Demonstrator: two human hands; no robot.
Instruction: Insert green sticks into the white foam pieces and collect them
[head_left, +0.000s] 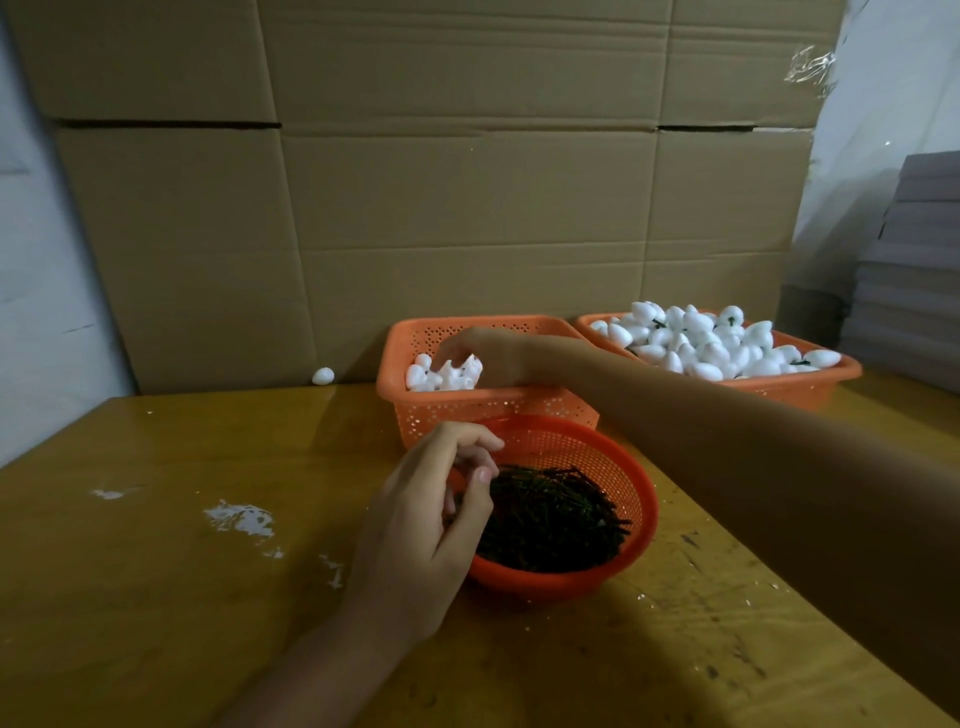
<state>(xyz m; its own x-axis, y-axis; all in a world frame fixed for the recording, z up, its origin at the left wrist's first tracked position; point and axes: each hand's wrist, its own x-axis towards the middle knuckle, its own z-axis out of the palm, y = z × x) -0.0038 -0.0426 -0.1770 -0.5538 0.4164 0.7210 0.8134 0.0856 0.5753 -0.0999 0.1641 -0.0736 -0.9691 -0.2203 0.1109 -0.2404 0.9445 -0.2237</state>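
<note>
A round orange bowl (597, 577) near me holds a heap of dark green sticks (550, 519). My left hand (426, 525) hovers at its left rim with its fingers curled down onto the sticks; whether it grips one is hidden. Behind the bowl, a square orange basket (467, 410) holds loose white foam pieces (441, 376). My right hand (488, 353) reaches into this basket with its fingertips down among the foam, so its grip is unclear. Further right, a second orange basket (800, 387) is piled with foam pieces with green sticks (711, 343) in them.
The baskets stand on a scratched yellow wooden table (182, 597) with white foam crumbs (239, 519) on its left half. One stray foam piece (322, 375) lies at the back by the wall of cardboard boxes (441, 208). Grey sheets (914, 291) are stacked at the right.
</note>
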